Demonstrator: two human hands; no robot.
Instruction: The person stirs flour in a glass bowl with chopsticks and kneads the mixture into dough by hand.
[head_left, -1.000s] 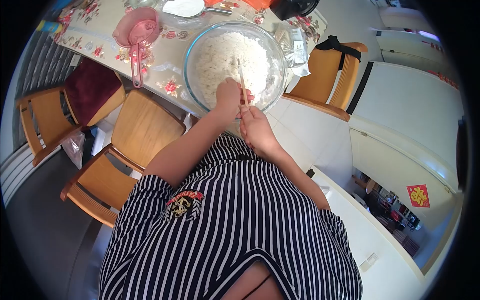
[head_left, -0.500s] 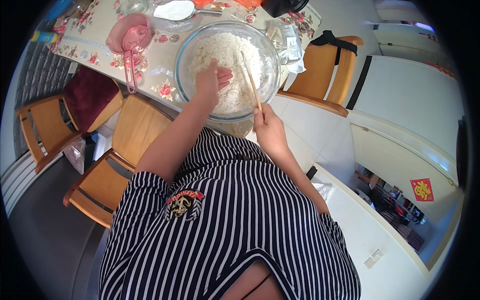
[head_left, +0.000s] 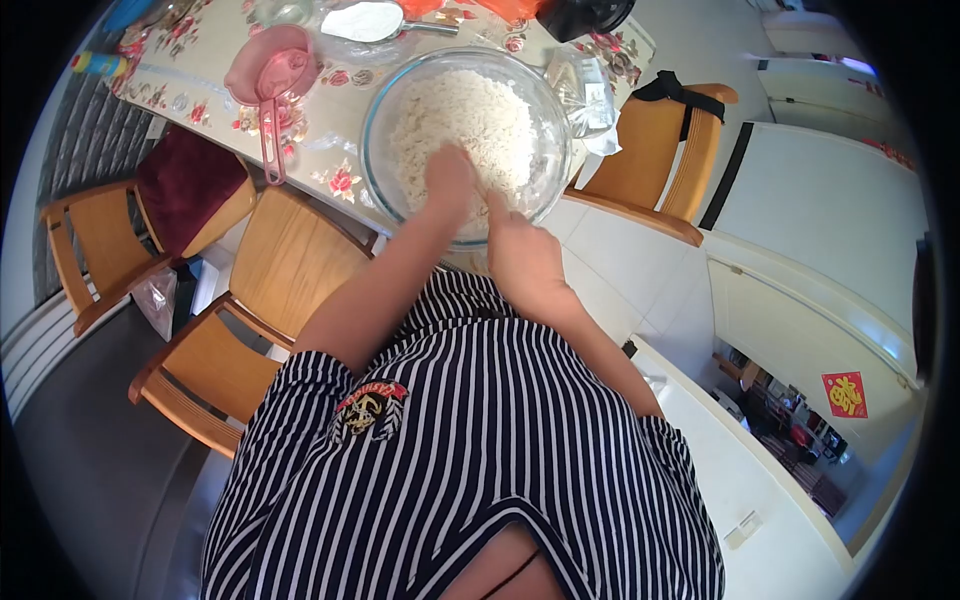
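A large clear glass bowl (head_left: pixel 366 150) holds a crumbly white flour mixture (head_left: pixel 490 110). My right hand (head_left: pixel 525 258) is at the bowl's near rim, closed round a pair of wooden chopsticks (head_left: pixel 482 187) with the index finger stretched along them. Their lower part points into the bowl and is mostly hidden. Over the mixture, my left hand (head_left: pixel 450 180) overlaps the chopsticks' far part. Its fingers are smeared by motion, so I cannot tell whether they grip the sticks.
Left of the bowl lies a pink strainer or ladle (head_left: pixel 272 80) with a long handle. A metal scoop of white powder (head_left: pixel 362 22) is behind the bowl. Beside its right rim sits a clear plastic bag (head_left: pixel 582 90). Wooden chairs (head_left: pixel 290 250) stand along the flowered table (head_left: pixel 330 130).
My left hand has gone from open beside the chopsticks to right at them, turning downward. My right hand has shifted left and toward me, tilting the chopsticks lower.
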